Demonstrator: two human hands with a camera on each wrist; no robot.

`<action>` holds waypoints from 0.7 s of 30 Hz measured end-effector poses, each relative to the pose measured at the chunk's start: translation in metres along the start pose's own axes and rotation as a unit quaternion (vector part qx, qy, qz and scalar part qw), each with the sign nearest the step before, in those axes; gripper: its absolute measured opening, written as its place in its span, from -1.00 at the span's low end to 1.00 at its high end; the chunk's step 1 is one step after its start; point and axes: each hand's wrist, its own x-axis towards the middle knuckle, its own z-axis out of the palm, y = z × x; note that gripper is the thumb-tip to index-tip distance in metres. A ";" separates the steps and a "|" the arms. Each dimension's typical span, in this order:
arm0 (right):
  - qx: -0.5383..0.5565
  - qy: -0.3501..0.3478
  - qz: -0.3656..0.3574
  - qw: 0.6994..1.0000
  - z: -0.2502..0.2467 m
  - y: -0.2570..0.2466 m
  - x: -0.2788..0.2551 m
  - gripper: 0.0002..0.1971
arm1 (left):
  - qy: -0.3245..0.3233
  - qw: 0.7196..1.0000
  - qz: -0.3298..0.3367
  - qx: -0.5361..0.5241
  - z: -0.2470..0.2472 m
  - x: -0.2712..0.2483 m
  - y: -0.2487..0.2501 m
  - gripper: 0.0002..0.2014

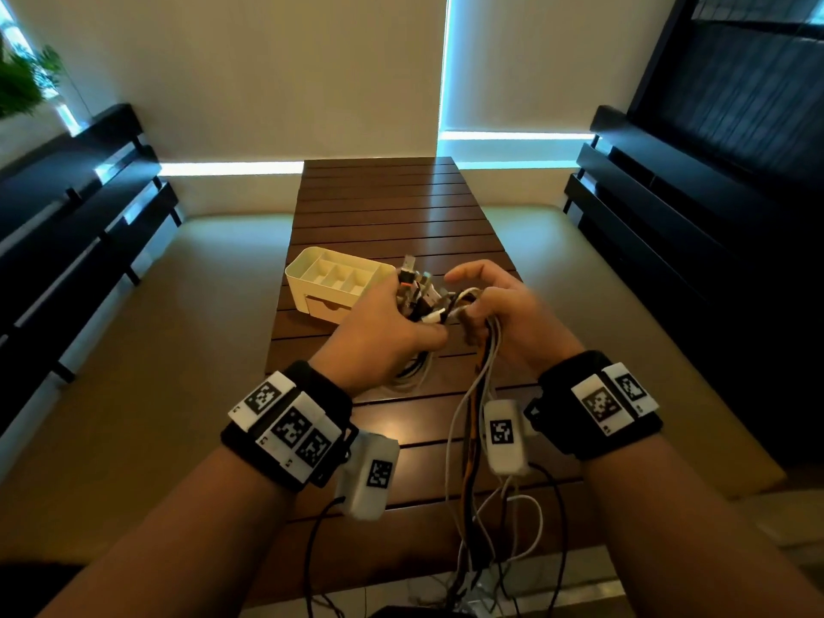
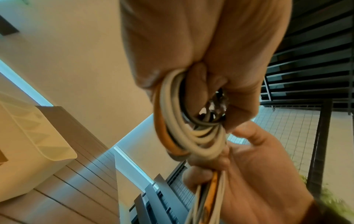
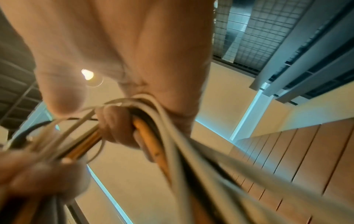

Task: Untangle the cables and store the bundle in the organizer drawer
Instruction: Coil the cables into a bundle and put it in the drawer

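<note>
Dark slatted wooden counter [image 1: 392, 207] runs away from the viewer between two black benches, under cream blinds. On it, left of centre, stands a cream plastic organizer [image 1: 332, 285] with open compartments on top and a shut drawer [image 1: 327, 309] in its near face.

Both hands are raised above the counter, just near of the organizer. The left hand [image 1: 383, 327] is curled tightly round a coiled bundle of white, orange and black cables [image 2: 184, 121], whose plug ends [image 1: 417, 287] stick up past its fingers. The right hand [image 1: 504, 314] touches the left; its lower fingers are curled round the loose strands of the same cables, while its forefinger and thumb stand relaxed above. From it the strands [image 1: 472, 439] hang toward the near counter edge and beyond.
</note>
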 end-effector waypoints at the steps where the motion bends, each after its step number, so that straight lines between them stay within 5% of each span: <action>1: 0.010 0.000 -0.009 1.000 0.001 0.003 0.000 -0.56 | 0.012 1.000 0.010 -0.005 -0.004 0.002 0.003 -0.67; 5: -0.071 0.002 -0.002 0.997 0.010 0.022 -0.009 -0.53 | 0.048 0.997 0.057 -0.016 -0.019 0.008 0.021 -0.67; 9: -0.236 -0.020 0.139 0.961 0.025 0.063 -0.024 -0.63 | 0.105 0.990 0.074 -0.052 -0.036 0.014 0.031 -0.62; 15: -0.261 -0.030 0.178 0.948 0.030 0.078 -0.027 -0.78 | 0.179 0.975 0.054 -0.120 -0.055 0.020 0.027 -0.64; 18: -0.146 -0.032 0.192 0.970 0.037 0.085 -0.027 -0.67 | 0.186 0.970 0.047 -0.149 -0.055 0.019 0.022 -0.64; 21: -0.175 -0.018 0.200 0.964 0.047 0.093 -0.025 -0.26 | 0.183 0.967 0.051 -0.171 -0.057 0.019 0.023 -0.65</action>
